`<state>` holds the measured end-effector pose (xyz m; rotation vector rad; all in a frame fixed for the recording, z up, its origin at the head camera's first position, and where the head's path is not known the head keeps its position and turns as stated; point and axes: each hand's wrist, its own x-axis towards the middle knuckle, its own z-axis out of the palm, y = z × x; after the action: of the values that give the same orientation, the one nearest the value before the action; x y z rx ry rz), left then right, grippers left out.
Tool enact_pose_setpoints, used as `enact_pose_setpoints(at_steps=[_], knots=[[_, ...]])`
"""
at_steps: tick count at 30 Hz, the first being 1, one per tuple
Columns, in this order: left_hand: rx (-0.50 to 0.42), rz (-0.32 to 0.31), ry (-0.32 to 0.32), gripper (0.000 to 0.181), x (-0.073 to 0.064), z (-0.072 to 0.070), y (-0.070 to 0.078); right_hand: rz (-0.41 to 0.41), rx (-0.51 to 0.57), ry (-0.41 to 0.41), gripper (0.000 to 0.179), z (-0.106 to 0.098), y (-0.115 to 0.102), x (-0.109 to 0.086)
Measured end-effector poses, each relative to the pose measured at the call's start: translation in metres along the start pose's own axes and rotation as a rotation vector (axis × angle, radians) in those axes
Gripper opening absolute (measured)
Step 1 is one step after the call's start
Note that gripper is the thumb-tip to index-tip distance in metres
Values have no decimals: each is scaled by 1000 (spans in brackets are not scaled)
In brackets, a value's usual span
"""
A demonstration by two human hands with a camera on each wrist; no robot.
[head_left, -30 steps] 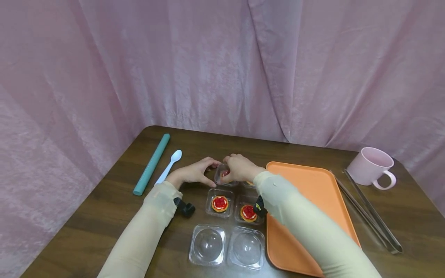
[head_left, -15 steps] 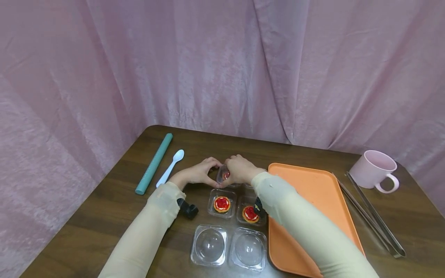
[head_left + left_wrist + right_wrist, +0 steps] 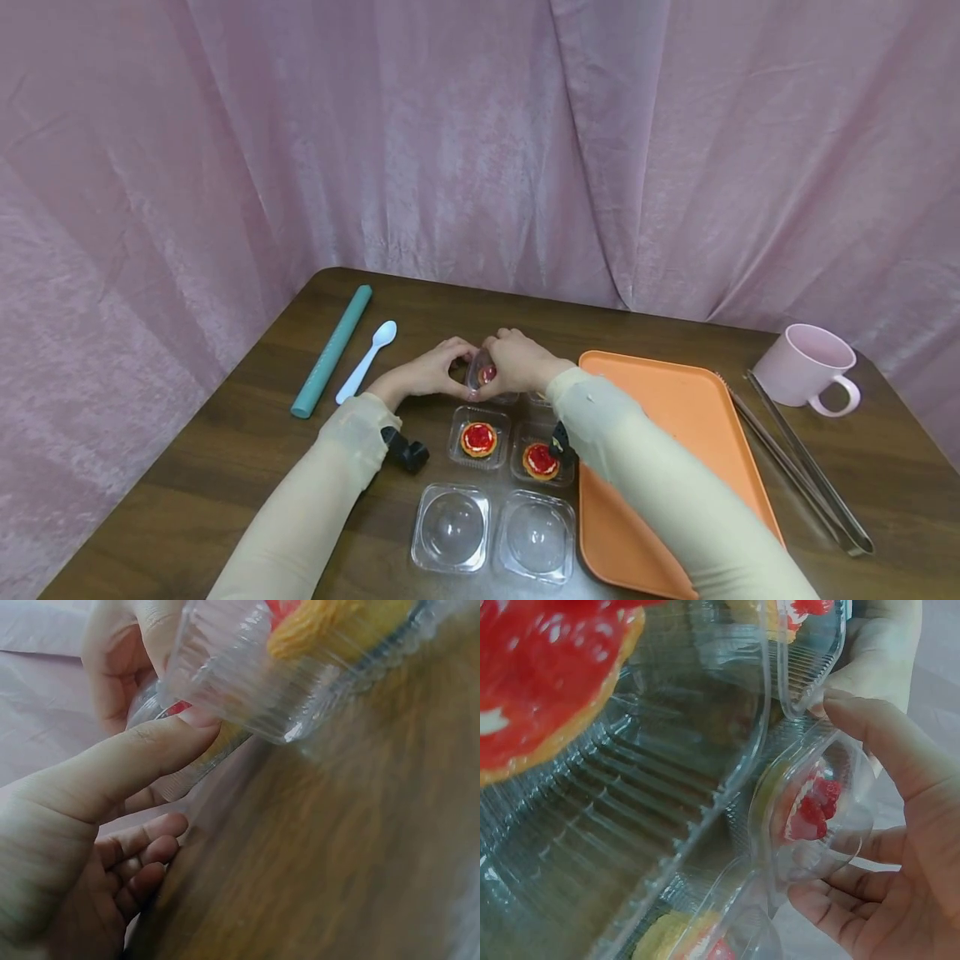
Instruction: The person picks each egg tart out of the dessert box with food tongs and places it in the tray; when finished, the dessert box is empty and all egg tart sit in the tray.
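At the back of the group stands a clear plastic container [image 3: 761,817] with a domed lid and a red-topped tart [image 3: 487,375] inside. My left hand [image 3: 431,371] holds its left side, thumb in front and fingers behind. From the right, my right hand [image 3: 521,364] spans the lid [image 3: 855,825] between thumb and fingers. The two thumbs meet at the front in the head view. Nearer to me, two containers [image 3: 457,457] with tarts [image 3: 478,439] have their lids [image 3: 450,529] folded out towards me. A further container [image 3: 542,398] is mostly hidden by my right hand.
Right of the containers lies an orange tray [image 3: 675,408], partly under my right forearm. Metal tongs [image 3: 813,475] and a pink mug [image 3: 802,362] are beyond it. A white spoon [image 3: 367,362] and a teal stick [image 3: 332,354] lie on the left.
My left hand has closed in towards the right, and its thumb now meets the right thumb in front of the container. The right hand stays almost in place.
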<state>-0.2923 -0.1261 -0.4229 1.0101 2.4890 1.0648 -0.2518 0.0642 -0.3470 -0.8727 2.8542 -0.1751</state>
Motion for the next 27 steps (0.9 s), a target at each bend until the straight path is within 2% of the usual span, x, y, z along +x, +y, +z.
enact_pose_setpoints(at_steps=[7, 14, 27], knots=[[-4, 14, 11, 60, -3, 0, -2, -11, 16, -21, 58, 1, 0, 2], [-10, -5, 9, 53, -5, 1, 0, -19, 14, -10, 62, 3, 0, 2], [26, 6, 20, 52, -6, 4, 3, -39, 1, 8, 64, 6, 1, 1]])
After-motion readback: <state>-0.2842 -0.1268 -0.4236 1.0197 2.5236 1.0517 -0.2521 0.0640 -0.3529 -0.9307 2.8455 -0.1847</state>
